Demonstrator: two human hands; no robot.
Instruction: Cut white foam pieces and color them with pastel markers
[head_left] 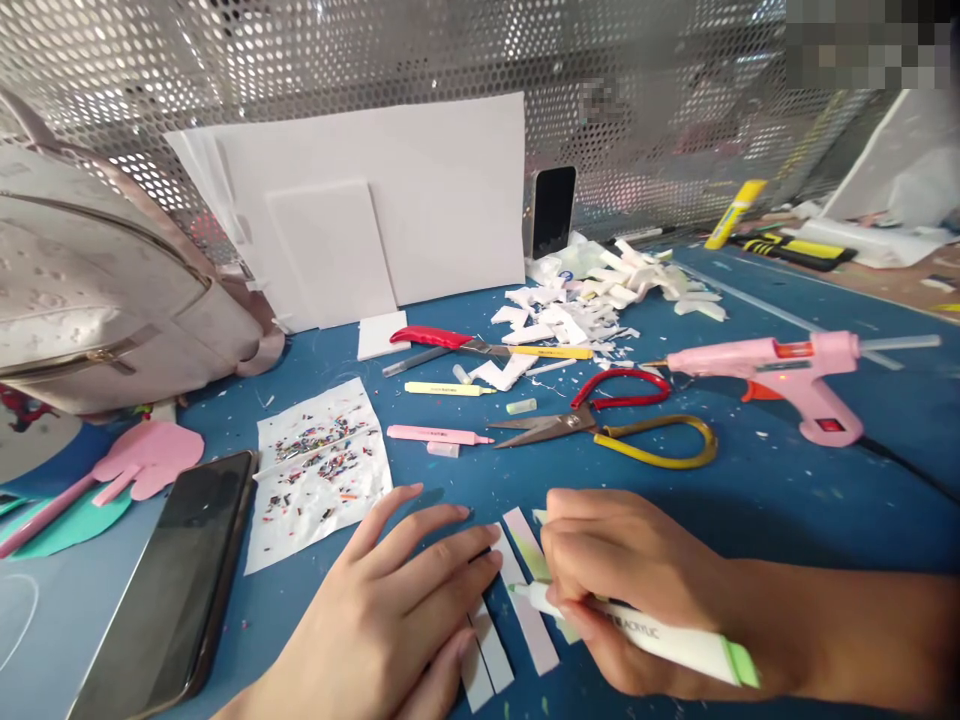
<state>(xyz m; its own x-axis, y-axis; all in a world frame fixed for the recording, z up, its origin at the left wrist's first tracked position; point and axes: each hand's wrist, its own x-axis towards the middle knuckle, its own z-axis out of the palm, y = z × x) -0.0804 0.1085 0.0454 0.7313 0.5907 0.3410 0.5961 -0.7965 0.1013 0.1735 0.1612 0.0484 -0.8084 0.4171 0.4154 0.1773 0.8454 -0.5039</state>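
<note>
My left hand lies flat with fingers stretched out, pressing down on white foam strips on the blue table. My right hand is closed around a white acrylic marker with a light green end, its tip touching one strip. That strip shows a pale green tint near the tip. Several strips lie side by side between the two hands.
A phone lies at the left beside a plastic sheet of confetti bits. Scissors, a pink glue gun, pens, a red cutter and foam scraps lie farther back. White boards and a bag stand behind.
</note>
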